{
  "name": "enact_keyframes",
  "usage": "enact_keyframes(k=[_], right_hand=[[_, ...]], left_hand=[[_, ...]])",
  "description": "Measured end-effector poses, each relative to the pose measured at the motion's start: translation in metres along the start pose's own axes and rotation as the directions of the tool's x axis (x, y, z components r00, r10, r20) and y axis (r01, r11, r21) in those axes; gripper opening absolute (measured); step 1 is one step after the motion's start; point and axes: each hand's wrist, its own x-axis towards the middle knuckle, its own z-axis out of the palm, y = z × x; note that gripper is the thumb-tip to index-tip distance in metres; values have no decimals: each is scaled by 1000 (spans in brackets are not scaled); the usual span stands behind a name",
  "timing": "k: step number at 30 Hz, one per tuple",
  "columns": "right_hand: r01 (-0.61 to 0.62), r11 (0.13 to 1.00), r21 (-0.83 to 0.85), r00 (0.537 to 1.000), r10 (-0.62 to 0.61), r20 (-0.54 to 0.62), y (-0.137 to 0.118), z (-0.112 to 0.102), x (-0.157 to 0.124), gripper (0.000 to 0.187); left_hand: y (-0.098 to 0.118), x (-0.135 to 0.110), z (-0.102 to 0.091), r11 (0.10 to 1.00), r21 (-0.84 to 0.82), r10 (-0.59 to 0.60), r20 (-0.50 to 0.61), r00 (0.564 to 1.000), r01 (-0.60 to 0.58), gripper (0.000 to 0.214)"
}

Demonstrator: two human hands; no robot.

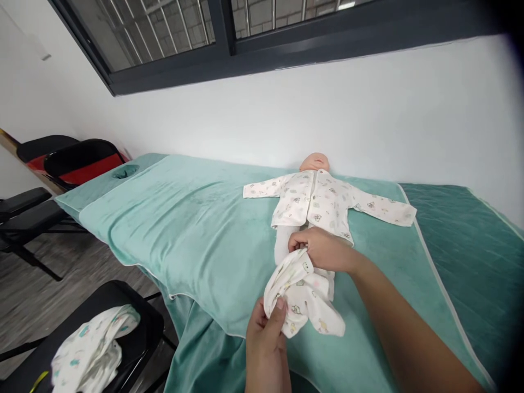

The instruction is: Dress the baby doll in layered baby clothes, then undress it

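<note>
A baby doll [316, 161] lies on its back, head toward the wall, in a white printed baby jacket [295, 199] with both sleeves spread out. White-covered legs [281, 245] show below the jacket's hem. Over the lower legs I hold a pair of white printed baby pants [303, 300], bunched at the waist end. My left hand [268, 327] pinches the near edge of the opening with the thumb on top. My right hand [321, 248] grips its far edge, close to the jacket's hem. The doll's feet are hidden by the cloth.
A teal sheet [196, 218] covers the long bed, which stands against a white wall below a dark window frame [229, 54]. At the lower left, a black chair [135, 322] bears a crumpled printed cloth [92, 346]. More black-and-red chairs [85, 161] stand beyond the bed's left end.
</note>
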Motion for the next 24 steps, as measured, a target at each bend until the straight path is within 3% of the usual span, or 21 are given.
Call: enact_keyframes(k=[4, 7, 13, 20, 22, 24], right_hand=[[-20, 994, -106, 1000, 21, 7, -2, 5, 1, 8], [-35, 991, -127, 999, 36, 4, -3, 7, 0, 7], [-21, 993, -117, 1000, 22, 6, -2, 8, -1, 5], [-15, 999, 33, 1000, 15, -20, -1, 9, -3, 6], [-2, 997, 74, 999, 5, -37, 0, 8, -3, 7], [16, 997, 77, 998, -10, -67, 2, 8, -4, 8]], left_hand=[[-7, 5, -14, 997, 35, 75, -129, 989, -71, 41], [-4, 11, -19, 987, 137, 106, -123, 987, -89, 41], [16, 16, -20, 888, 456, 68, -1, 998, -60, 38], [39, 25, -10, 911, 412, -118, 256, 959, 2, 41], [38, 34, -9, 890, 452, -75, 273, 959, -59, 38], [34, 46, -8, 837, 515, 42, 275, 961, -184, 34]])
